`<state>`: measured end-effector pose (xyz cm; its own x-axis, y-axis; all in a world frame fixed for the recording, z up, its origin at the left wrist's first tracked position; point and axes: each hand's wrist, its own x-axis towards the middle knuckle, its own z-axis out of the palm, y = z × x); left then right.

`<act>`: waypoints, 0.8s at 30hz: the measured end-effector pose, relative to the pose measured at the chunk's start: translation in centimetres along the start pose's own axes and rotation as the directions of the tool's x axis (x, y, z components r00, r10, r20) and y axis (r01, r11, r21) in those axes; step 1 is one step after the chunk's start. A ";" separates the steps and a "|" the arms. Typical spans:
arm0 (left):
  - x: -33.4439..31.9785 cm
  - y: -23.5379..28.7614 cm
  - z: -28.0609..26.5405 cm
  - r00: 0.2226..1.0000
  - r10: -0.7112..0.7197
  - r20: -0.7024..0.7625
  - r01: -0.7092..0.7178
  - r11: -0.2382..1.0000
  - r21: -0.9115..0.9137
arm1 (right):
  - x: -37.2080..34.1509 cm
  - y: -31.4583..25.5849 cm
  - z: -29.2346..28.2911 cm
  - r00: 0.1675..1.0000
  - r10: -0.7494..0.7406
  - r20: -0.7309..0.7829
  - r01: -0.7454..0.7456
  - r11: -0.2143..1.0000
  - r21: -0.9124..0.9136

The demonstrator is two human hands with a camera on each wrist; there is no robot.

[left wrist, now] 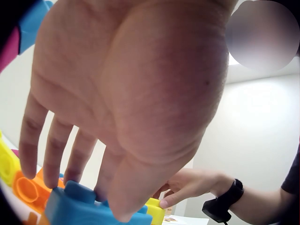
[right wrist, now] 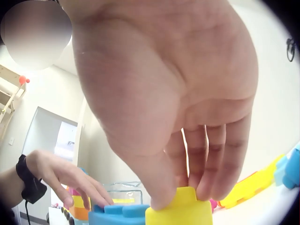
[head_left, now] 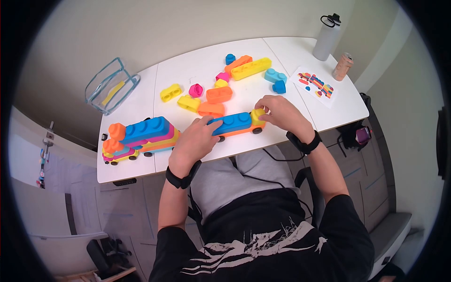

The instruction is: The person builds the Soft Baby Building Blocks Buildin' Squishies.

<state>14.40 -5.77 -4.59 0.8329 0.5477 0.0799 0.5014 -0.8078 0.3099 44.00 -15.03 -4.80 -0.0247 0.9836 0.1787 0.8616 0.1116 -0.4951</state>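
Observation:
My left hand (head_left: 193, 141) rests with fairly straight fingers on the left part of the long blue block (head_left: 234, 122). In the left wrist view its thumb and fingers reach down around the studs of the blue block (left wrist: 77, 208). The blue block lies on an orange wheeled base (head_left: 242, 133). My right hand (head_left: 283, 113) pinches a small yellow block (head_left: 257, 115) at the base's right end, beside the blue one. In the right wrist view, thumb and fingers stand on opposite sides of the yellow block's stud (right wrist: 180, 211); its underside is hidden.
A stacked block vehicle (head_left: 150, 134) stands at the left. Loose blocks, including a long yellow one (head_left: 252, 69), lie behind my hands. A picture sheet (head_left: 314, 89), a can (head_left: 343, 66) and a bottle (head_left: 326, 40) are at the right; a clear bag (head_left: 112, 89) stands back left.

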 end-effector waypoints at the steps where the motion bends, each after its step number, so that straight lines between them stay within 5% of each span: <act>1: 0.0 -0.1 0.1 1.000 0.001 -0.006 -0.001 1.000 0.006 | 0.0 0.0 0.1 0.999 0.016 0.038 -0.016 1.000 0.007; 8: 0.3 1.0 0.5 0.998 0.033 -0.062 -0.033 0.999 -0.004 | -0.6 0.1 0.5 1.000 -0.020 0.000 0.020 0.997 -0.080; 12: 2.3 1.0 -0.5 0.999 0.015 -0.029 -0.018 0.995 -0.099 | -1.4 1.2 -0.8 0.990 0.137 0.032 -0.130 0.978 -0.162; 17: 9.0 -1.1 -1.8 0.979 -0.175 -0.102 0.186 0.977 0.109 | -2.2 3.3 -1.4 0.993 0.110 -0.042 -0.111 0.993 -0.040; 21: 12.2 -4.7 1.3 0.970 -0.147 -0.195 0.200 0.936 0.289 | -2.3 4.1 -1.8 0.994 0.107 0.016 -0.107 0.993 -0.044; 24: 13.1 -5.4 1.8 0.978 -0.172 -0.117 0.202 0.921 0.332 | -2.7 4.6 -2.2 0.994 0.097 0.045 -0.097 0.995 0.005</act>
<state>23.06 5.35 -6.91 0.7007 0.7003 0.1360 0.7081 -0.7060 -0.0130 49.17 -17.48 -5.73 0.0363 0.9952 0.0914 0.8576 0.0159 -0.5142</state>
